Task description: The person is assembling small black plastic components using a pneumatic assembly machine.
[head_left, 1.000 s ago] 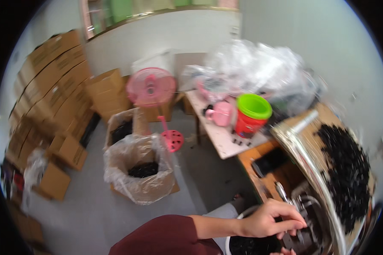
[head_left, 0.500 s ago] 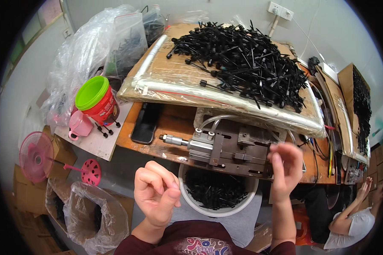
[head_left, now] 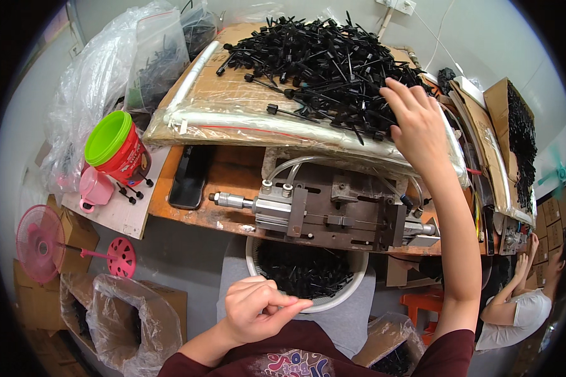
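Note:
My right hand (head_left: 415,122) reaches over the near right edge of a big pile of black plastic stems with knobbed ends (head_left: 333,69). Its fingers are stretched out and a little apart, at or just above the pieces. Low in front of my body, my left hand (head_left: 261,308) is closed, thumb pressed against the curled fingers; anything inside it is hidden. Between the hands sits a metal clamping fixture (head_left: 333,220) with a silver cylinder at its left and air hoses on top. Below it, a white round basket (head_left: 361,276) at my lap holds more black pieces.
The pile lies on a plastic-wrapped cardboard board (head_left: 233,119). At left are a phone (head_left: 188,179), a red tub with green rim (head_left: 122,154), a pink cup (head_left: 95,188) and a pink fan (head_left: 41,242). A co-worker (head_left: 516,314) sits at far right.
My right hand has moved from the fixture's right end up and away to the pile, its fingers extending. My left hand has dropped lower and stays closed. The view has shifted slightly.

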{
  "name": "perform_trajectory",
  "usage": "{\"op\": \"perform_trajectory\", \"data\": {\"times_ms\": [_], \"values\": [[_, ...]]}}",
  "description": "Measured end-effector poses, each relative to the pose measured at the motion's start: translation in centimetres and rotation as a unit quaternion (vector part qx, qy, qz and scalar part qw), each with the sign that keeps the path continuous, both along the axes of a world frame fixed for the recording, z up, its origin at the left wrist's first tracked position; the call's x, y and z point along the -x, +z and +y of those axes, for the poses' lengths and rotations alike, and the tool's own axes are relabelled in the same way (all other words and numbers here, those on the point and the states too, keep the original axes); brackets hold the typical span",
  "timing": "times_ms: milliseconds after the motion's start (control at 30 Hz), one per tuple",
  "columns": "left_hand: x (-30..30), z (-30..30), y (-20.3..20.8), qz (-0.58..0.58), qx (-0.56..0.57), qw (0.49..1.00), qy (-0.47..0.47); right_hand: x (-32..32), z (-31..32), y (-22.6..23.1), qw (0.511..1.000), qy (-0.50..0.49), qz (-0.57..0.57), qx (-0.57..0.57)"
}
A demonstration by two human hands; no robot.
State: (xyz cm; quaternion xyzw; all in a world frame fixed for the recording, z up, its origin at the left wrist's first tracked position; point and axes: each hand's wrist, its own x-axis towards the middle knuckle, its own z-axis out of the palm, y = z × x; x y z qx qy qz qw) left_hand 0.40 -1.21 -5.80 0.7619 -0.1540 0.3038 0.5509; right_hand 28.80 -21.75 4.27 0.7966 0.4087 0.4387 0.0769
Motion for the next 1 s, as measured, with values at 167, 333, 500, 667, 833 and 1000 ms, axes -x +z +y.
{"op": "perform_trajectory", "data": {"times_ms": [167,333,500,667,833,1000], "values": [[0.4,0.5,-1.4,0.041,0.021,0.999,-0.014,-1.5,0.2,-0.6,0.999,-0.005,0.033,0.012],[0.7,0.1,-2.3,0.076,0.032,0.996,-0.027,-1.9,-0.6,-0.5,0.995,-0.028,0.083,-0.043],[0.6,-0.3,-2.8,0.080,0.032,0.995,-0.047,-1.7,-0.8,0.5,0.977,-0.051,0.170,-0.120],[0.5,-0.5,-2.8,0.082,0.027,0.995,-0.059,-2.1,-1.2,2.6,0.922,-0.060,0.310,-0.224],[0.2,-1.1,-3.0,0.064,0.043,0.995,-0.065,-3.4,-2.2,3.1,0.798,-0.015,0.484,-0.358],[0.2,-1.4,-3.2,0.070,0.044,0.994,-0.074,-4.2,-3.5,3.1,0.716,0.089,0.523,-0.455]]}}
